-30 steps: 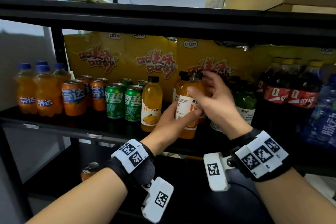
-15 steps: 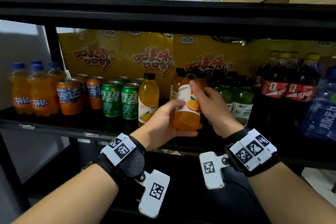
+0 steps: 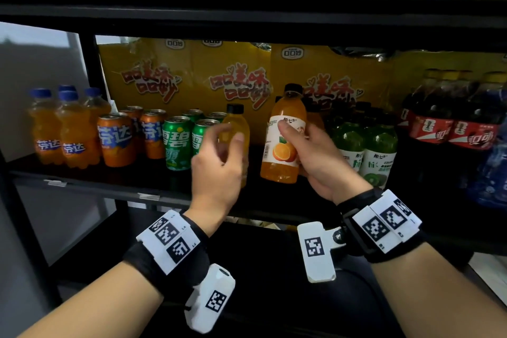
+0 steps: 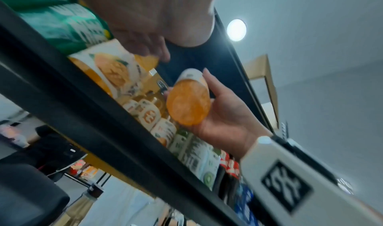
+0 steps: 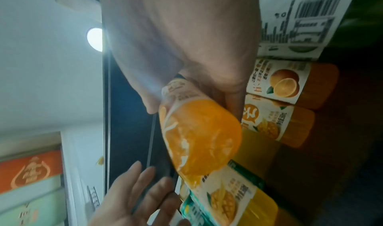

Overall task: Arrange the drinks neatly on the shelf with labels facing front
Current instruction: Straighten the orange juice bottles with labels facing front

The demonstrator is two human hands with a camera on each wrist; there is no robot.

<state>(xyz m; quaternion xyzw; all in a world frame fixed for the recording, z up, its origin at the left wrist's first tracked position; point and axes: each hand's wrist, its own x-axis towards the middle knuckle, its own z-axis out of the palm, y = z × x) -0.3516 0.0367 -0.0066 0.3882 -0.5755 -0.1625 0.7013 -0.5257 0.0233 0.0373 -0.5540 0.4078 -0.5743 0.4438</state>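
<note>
An orange juice bottle (image 3: 282, 156) with a black cap and a white label hangs just above the black shelf (image 3: 109, 189). Its orange picture faces me. My right hand (image 3: 307, 143) grips it round the label, thumb in front. The left wrist view shows the juice bottle's round base (image 4: 187, 103) in the right hand (image 4: 225, 120). My left hand (image 3: 227, 143) hovers to its left, fingers loosely curved and holding nothing. It partly hides a mango juice bottle (image 3: 237, 121) that stands on the shelf. In the right wrist view the held bottle (image 5: 199, 136) is above the left hand (image 5: 132, 196).
Along the shelf from the left stand Fanta bottles (image 3: 55, 132), Fanta cans (image 3: 115, 140), Sprite cans (image 3: 177, 143), green kiwi bottles (image 3: 378, 151), cola bottles (image 3: 450, 123) and a blue bottle (image 3: 493, 173). Yellow cartons (image 3: 192, 77) line the back. The upper shelf beam (image 3: 247, 14) hangs close overhead.
My left hand has let go of the orange juice bottle and moved left. The right hand now holds it alone, higher, with the orange picture turned to the front.
</note>
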